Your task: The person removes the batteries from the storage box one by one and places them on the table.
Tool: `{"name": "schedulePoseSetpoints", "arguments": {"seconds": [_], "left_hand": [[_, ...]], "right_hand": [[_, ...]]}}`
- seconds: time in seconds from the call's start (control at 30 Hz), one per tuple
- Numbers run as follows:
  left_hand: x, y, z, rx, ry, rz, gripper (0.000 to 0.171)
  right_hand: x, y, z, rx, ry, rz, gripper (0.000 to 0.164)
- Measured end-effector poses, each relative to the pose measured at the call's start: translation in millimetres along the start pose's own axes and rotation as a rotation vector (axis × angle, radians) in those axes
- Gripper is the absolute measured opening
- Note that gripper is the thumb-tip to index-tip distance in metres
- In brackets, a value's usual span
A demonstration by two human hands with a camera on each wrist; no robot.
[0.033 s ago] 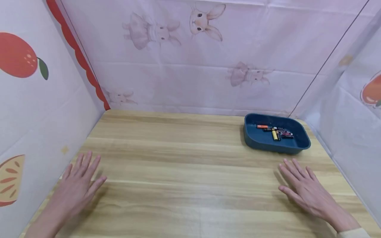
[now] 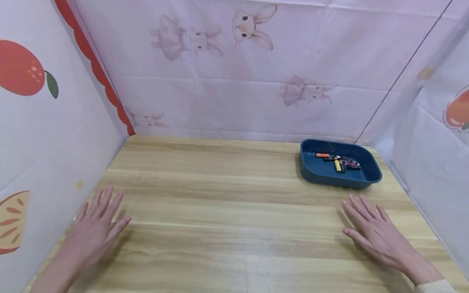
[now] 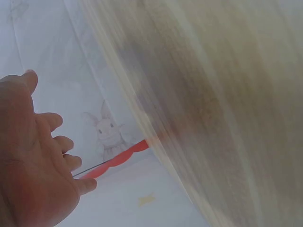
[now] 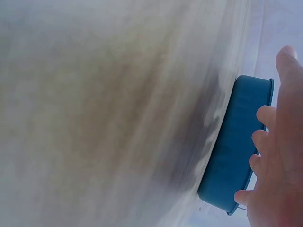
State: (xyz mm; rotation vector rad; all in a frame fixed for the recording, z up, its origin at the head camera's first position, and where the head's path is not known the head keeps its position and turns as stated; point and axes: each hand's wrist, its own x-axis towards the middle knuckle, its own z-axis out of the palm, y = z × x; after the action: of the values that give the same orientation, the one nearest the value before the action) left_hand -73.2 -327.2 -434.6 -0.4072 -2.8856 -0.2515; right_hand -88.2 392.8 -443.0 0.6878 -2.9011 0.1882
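Note:
My left hand (image 2: 95,228) is over the left side of the table, palm down, fingers spread and nothing held. In the left wrist view that hand (image 3: 38,161) is apart from the wood, its shadow falling on the surface. On the right, my right hand (image 2: 377,234) hovers with straight fingers, also holding nothing. Just beyond its fingertips stands a dark blue tray (image 2: 329,180). Inside lie several small batteries: an orange one (image 2: 322,155), a yellow one (image 2: 337,166) and some dark ones (image 2: 352,165) in a loose cluster. The right wrist view shows the tray's outer wall (image 4: 236,137) behind the fingers.
A wood-grain table (image 2: 220,219) spans the space between the hands. Pinkish cloth with rabbits (image 2: 227,101) hangs along its back edge. White fruit-print cloths close off the left side (image 2: 62,142) and the right side (image 2: 432,162), near each hand.

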Motion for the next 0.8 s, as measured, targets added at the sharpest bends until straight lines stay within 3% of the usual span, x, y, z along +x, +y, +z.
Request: {"name": "schedulePoseSetpoints", "arguments": {"seconds": [0.5,0.8], "left_hand": [[10.0,6.9,-7.5,-0.030,0.033,0.018,0.074],[36.0,31.7,-10.6,-0.184,0.023,-0.003,0.073]], "right_hand": [[-5.6,9.1,-2.9,-0.008,0.030,0.029,0.076],[-7.5,21.8,-9.7,0.012,0.049,0.085,0.074]]}}
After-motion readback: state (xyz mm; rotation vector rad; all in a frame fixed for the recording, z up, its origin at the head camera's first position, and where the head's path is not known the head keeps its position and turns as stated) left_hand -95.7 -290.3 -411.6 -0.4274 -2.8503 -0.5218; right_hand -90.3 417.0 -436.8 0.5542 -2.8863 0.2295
